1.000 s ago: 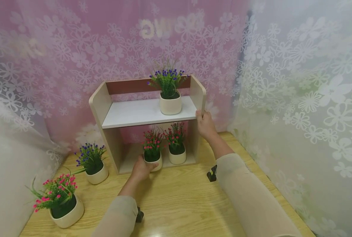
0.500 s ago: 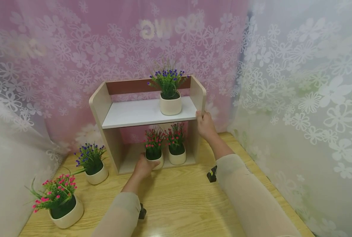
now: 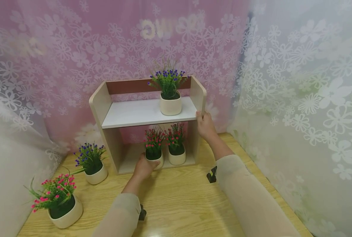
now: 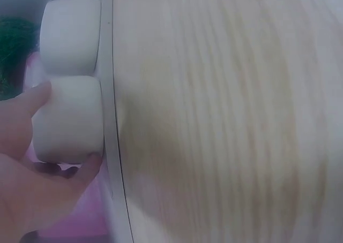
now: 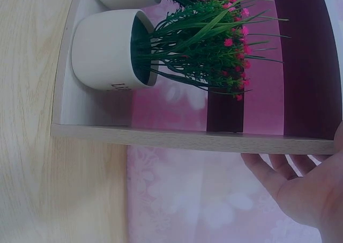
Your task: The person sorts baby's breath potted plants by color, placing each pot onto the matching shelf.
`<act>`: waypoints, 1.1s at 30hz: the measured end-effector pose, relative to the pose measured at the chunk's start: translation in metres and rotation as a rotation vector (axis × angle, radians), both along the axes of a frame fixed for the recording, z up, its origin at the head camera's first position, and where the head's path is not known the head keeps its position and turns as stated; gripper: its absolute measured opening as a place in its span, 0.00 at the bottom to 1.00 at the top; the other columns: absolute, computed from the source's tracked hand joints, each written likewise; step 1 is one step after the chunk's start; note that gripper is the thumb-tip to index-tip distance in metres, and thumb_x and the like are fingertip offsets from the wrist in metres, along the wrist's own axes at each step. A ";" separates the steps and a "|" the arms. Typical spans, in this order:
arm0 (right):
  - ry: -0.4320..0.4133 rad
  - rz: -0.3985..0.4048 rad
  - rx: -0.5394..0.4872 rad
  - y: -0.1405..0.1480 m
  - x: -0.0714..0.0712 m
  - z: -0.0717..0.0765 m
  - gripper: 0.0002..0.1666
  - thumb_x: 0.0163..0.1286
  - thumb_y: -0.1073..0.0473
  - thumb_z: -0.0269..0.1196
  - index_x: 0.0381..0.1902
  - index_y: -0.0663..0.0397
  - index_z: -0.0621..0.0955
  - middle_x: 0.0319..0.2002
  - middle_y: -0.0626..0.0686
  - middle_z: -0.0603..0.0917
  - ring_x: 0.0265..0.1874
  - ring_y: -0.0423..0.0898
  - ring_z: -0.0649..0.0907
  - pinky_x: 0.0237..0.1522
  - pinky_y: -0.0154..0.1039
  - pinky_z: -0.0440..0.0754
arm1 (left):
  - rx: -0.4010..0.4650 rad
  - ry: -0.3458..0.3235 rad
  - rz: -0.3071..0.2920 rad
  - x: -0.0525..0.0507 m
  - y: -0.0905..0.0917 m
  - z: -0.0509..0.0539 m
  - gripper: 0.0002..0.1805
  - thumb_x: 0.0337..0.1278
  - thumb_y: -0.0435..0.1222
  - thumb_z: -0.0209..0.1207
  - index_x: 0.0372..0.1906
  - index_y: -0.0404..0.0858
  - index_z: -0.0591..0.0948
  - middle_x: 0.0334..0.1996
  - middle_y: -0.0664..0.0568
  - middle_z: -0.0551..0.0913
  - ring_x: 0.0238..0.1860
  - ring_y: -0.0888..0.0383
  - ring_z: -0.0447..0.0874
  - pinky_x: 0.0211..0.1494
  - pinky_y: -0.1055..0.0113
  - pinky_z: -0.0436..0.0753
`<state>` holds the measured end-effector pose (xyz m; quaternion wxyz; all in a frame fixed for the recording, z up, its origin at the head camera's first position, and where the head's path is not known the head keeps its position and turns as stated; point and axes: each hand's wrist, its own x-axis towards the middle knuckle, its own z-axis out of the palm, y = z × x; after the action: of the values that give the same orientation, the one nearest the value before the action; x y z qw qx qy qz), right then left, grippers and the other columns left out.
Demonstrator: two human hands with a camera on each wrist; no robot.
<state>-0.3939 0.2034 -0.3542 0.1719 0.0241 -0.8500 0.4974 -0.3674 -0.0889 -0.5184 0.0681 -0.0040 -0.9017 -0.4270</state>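
My left hand (image 3: 143, 167) holds the cream pot of a red-flowered potted plant (image 3: 153, 151) by its side, thumb across the front. In the left wrist view, thumb and fingers span this pot (image 4: 69, 120), close beside another pot (image 4: 71, 35). The plant stands upright at the front of the lower level of a small two-tier shelf (image 3: 128, 113). To its right is a second red-flowered potted plant (image 3: 176, 153). My right hand (image 3: 206, 125) grips the shelf's right side panel (image 5: 187, 140), its fingers along the outer face.
A blue-flowered potted plant (image 3: 170, 102) stands on the white upper level, right of middle. Left of the shelf, another blue-flowered plant (image 3: 95, 172) and a pink-flowered plant (image 3: 64, 212) sit on the wooden table (image 3: 181, 200). Patterned curtains (image 3: 75, 49) hang behind and at both sides.
My left hand has shifted the red-flowered potted plant slightly right and back, nearer the other red one. Over the last half second it stays still. My right hand keeps its place on the shelf.
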 end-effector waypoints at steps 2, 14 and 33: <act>-0.001 0.000 -0.001 0.000 0.000 0.000 0.35 0.91 0.41 0.41 0.63 0.69 0.75 0.62 0.72 0.73 0.58 0.62 0.75 0.72 0.68 0.73 | 0.000 0.018 -0.001 0.000 0.000 -0.001 0.49 0.60 0.47 0.76 0.72 0.20 0.66 0.62 0.24 0.81 0.65 0.27 0.82 0.71 0.36 0.80; 0.002 0.001 -0.012 -0.001 0.002 0.000 0.33 0.91 0.41 0.41 0.60 0.69 0.74 0.59 0.69 0.72 0.54 0.60 0.73 0.70 0.66 0.73 | -0.026 0.030 -0.001 0.011 -0.012 -0.006 0.56 0.67 0.51 0.71 0.82 0.20 0.55 0.78 0.20 0.65 0.78 0.24 0.67 0.83 0.35 0.69; 0.014 -0.010 0.001 -0.001 -0.001 -0.003 0.33 0.91 0.41 0.40 0.54 0.67 0.74 0.54 0.67 0.72 0.49 0.59 0.73 0.64 0.66 0.75 | 0.015 0.044 0.098 0.074 -0.067 0.002 0.44 0.76 0.46 0.66 0.80 0.23 0.60 0.77 0.25 0.68 0.74 0.26 0.74 0.75 0.33 0.77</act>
<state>-0.3948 0.2029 -0.3574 0.1804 0.0232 -0.8491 0.4959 -0.2939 -0.1563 -0.5164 0.1087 0.0314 -0.8958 -0.4297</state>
